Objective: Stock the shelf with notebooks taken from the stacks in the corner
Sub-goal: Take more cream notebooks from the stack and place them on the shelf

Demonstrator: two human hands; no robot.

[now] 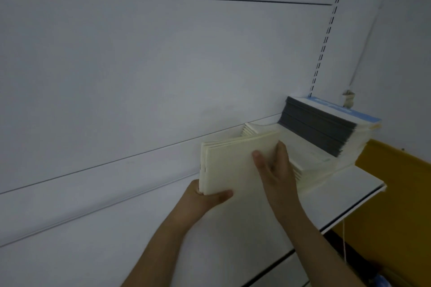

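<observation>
Notebooks (235, 165), a cream bundle too tight to count, stand upright over the white shelf (345, 196), left hand (205, 198) gripping the lower corner, right hand (275, 170) curled over the top edge; two stacks (326, 128) fill the corner behind

Shelf (345, 196) bare at front; tall stack (326, 128) fills back corner.

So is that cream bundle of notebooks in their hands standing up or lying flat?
Standing up, tilted slightly. The bundle of notebooks shows its broad cover; the left hand grips its lower corner and the right hand its right edge.
</observation>
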